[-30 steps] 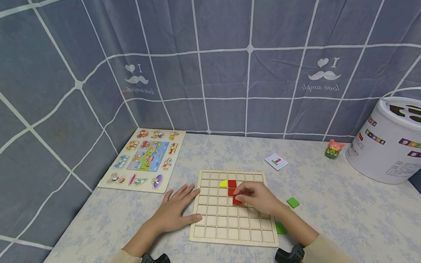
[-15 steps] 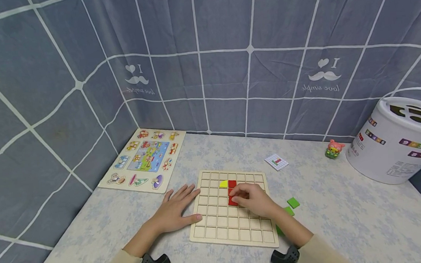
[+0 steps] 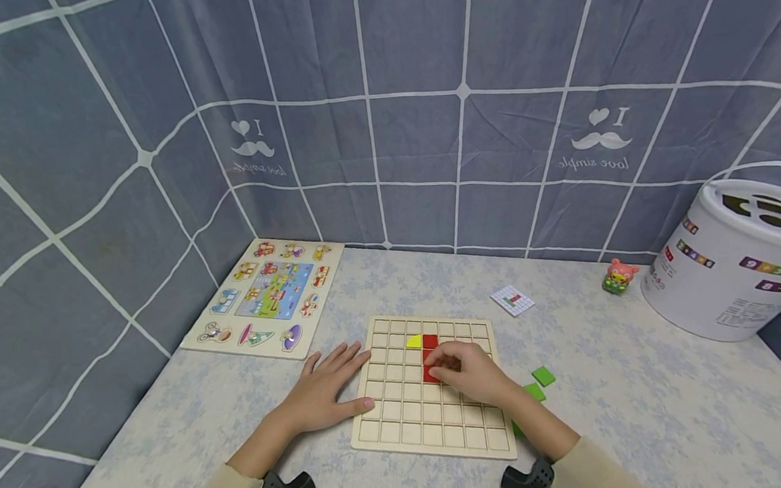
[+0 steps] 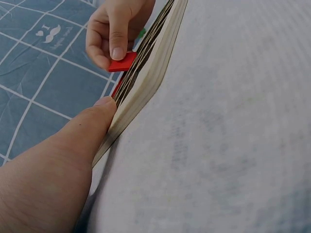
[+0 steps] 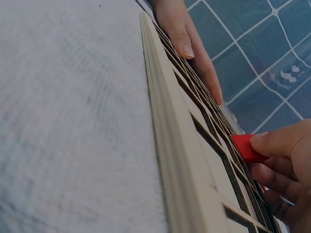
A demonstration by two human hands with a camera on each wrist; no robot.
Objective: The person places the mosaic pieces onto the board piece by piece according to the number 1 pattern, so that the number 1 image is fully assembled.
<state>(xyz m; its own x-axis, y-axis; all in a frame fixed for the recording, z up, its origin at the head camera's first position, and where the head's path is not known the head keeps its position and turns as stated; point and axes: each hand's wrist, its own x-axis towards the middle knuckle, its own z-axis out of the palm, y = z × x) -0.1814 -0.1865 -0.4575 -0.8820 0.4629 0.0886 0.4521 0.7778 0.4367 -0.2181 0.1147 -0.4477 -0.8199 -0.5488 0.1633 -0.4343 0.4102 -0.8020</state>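
A blue-grey, white-gridded curtain (image 3: 424,143) with moustache prints (image 3: 601,141) and mirrored lettering (image 3: 594,161) hangs along the far and left sides; a pale, blue-mottled tablecloth (image 3: 612,395), seemingly woven, spreads below it.

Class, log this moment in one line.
left hand: touching grid board | right hand: pinching red tile | yellow piece: on grid board | green tiles: beside grid board

"What stands at the right?"
"A white bucket (image 3: 726,273) with a holed lid and coloured strips on its side; just beside it, a small pink-and-green figurine (image 3: 619,277)."
"And on the left?"
"A picture puzzle board (image 3: 274,291), lying flat on the surface (image 3: 623,364), its far corner near the blue-grey, white-lined cloth (image 3: 417,140) behind."
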